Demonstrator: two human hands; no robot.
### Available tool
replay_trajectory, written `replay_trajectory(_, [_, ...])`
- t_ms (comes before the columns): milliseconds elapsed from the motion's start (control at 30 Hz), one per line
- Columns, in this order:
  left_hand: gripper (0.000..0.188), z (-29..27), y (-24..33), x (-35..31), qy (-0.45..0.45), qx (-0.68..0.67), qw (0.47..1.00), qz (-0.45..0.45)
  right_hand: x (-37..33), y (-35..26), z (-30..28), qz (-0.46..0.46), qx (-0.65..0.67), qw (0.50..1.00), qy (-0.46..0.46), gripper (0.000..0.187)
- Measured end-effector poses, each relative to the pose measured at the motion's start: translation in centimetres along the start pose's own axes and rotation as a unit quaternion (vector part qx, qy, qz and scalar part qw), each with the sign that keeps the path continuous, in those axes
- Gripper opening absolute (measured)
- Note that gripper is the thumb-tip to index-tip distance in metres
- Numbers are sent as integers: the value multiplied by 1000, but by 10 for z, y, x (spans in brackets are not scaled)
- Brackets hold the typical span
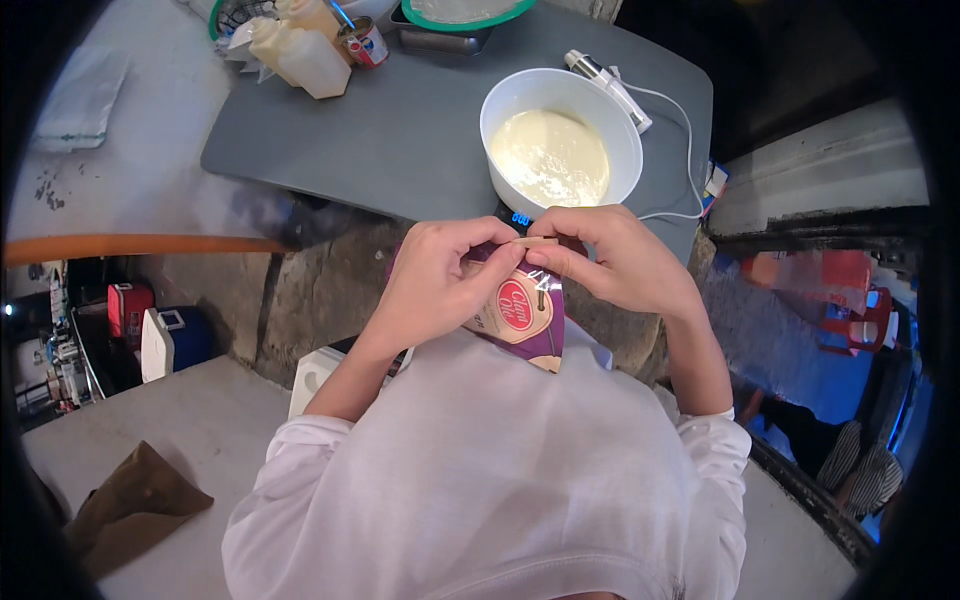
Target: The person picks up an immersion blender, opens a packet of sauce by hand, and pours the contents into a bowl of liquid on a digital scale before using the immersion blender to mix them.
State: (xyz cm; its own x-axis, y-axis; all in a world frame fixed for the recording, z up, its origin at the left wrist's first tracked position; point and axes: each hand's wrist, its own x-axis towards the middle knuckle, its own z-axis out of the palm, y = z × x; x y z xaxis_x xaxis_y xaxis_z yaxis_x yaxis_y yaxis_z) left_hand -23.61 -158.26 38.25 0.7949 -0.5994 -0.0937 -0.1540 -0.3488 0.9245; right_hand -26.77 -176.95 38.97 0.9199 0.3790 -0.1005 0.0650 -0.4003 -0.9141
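The left hand (440, 275) and right hand (618, 255) pinch the top edge of the purple pouch (516, 312), before the white shirt (490, 450), nearer than the white bowl (620, 148) on the grey surface (400, 130). Ideally, pinch close together; avoid squeezing the pouch.

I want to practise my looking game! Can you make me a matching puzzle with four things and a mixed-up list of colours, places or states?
Things:
1. Packet
2. Bowl
3. Table
4. Corded appliance

Matches:
A. Grey
B. On the tabletop, beside the bowl
C. Held by the left hand and right hand
D. Has a pale mixture inside

Right pairs: 1-C, 2-D, 3-A, 4-B
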Motion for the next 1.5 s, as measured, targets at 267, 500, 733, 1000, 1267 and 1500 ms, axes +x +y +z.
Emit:
replay_trajectory(267, [14, 3, -12, -6, -43, -54, 997, -42, -7, 20, 27, -66, 26, 995, 68, 10])
replay_trajectory(500, [12, 10, -27, -9, -25, -179, 981, -66, -6, 33, 52, -153, -27, 977, 146, 5])
replay_trajectory(733, [11, 11, -32, -11, -16, -250, 963, -102, -2, 40, 64, -233, -84, 948, 199, 10])
replay_trajectory(1000, [7, -3, -45, -21, -4, -362, 923, -128, 7, 38, 74, -346, -143, 896, 237, 11])
replay_trajectory(1267, [17, -41, -61, -22, -166, -282, 939, -108, 16, 30, 79, -245, 20, 956, 162, 9])
replay_trajectory(1500, [19, -34, -43, -2, -181, -176, 964, -86, 17, 25, 34, -123, 74, 988, -59, 18])
